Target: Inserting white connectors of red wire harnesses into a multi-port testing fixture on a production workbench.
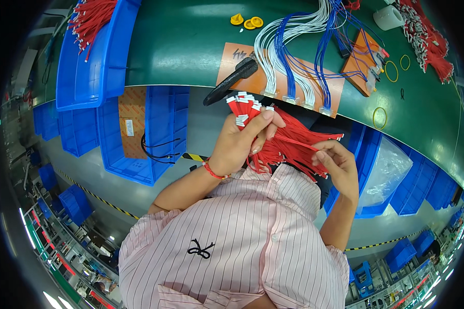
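My left hand (pixel 239 139) is closed around a bunch of red wires (pixel 245 109); their white connector ends stick up past the thumb. A loose bundle of red wires (pixel 296 135) spreads to the right of it, just below the table's front edge and over my lap. My right hand (pixel 339 166) is at the right side of that bundle, thumb and fingers pinched on some red wires. How many strands it grips cannot be made out.
Blue and white cables (pixel 294 46) lie on an orange board (pixel 232 64) beside a black strap-like piece (pixel 232 81). Yellow finger cots (pixel 253 22), rubber bands (pixel 379 118) and more red wires (pixel 430 49) rest on the green table (pixel 180 46). Blue bins (pixel 90 85) stand left and below.
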{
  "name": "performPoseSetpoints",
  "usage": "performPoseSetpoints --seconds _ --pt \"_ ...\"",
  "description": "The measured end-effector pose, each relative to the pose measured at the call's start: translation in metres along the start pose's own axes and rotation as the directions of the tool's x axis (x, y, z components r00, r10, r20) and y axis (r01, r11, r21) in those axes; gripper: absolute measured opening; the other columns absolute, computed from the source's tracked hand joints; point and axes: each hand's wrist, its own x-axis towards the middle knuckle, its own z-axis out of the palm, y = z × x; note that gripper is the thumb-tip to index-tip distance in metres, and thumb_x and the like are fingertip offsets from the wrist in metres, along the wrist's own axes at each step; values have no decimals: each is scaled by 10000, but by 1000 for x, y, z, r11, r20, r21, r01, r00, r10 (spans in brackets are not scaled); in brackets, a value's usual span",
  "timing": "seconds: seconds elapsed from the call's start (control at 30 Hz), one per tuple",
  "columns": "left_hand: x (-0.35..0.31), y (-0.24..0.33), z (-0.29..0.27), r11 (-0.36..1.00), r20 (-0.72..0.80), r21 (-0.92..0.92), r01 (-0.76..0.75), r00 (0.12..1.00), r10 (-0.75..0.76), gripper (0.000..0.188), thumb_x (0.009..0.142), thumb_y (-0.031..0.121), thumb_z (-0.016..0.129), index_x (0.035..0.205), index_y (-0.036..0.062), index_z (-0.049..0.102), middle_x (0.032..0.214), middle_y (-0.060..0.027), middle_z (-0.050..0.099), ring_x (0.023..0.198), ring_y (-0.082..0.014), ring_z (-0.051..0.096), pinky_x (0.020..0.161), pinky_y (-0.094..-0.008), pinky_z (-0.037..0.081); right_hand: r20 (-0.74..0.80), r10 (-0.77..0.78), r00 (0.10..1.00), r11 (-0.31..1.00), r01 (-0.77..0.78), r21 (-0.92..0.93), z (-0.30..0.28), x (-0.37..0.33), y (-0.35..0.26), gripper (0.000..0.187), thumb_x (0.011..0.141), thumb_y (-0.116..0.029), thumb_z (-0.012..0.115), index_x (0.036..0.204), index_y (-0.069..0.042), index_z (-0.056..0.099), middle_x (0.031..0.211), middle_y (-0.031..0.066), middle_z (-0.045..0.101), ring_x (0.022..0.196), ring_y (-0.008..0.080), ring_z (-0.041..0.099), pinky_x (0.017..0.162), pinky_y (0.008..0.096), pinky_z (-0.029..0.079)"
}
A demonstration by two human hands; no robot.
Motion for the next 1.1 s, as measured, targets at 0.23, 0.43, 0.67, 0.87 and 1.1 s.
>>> performPoseSetpoints --seconds 0.23,0.43,0.67,0.87,1.1 --pt "3 3 6 998 -74 -52 31 997 -35 291 1012 220 509 958 -18 668 662 39 450 461 -16 356 424 -187 271 72 -292 954 785 282 -551 32 16 -5 214 826 38 611 1033 -1 652 963 138 599 944 321 566 832 381 462" --pt "7 8 5 1000 -116 -11 -9 993 8 310 1001 241 534 939 -29 673 635 51 437 462 -9 347 419 -193 266 50 -383 922 550 271 -790 35 19 -15 231 798 28 624 1022 -26 646 949 122 574 951 299 561 817 408 459" --pt "8 7 5 998 -151 30 -58 987 62 335 989 278 570 912 -29 682 614 62 433 463 -3 332 416 -204 258 -13 -234 972 626 141 -767 14 -2 -20 217 858 -9 626 1070 -36 590 926 139 630 749 321 625 661 417 504" --pt "9 7 5 986 -101 -164 -11 995 -6 316 991 261 559 964 -33 670 665 29 496 461 -11 338 422 -200 269 -97 -5 995 894 -39 -447 -11 -19 -28 184 888 9 636 1062 -3 576 878 93 636 751 156 638 646 294 510" --pt "-6 5 2 988 28 -118 99 995 -97 317 1022 223 478 1090 -49 626 796 -45 595 456 -10 370 417 -174 295 -144 11 990 988 11 153 -27 -24 -13 169 891 31 633 1055 9 602 926 49 629 802 106 618 734 247 502"
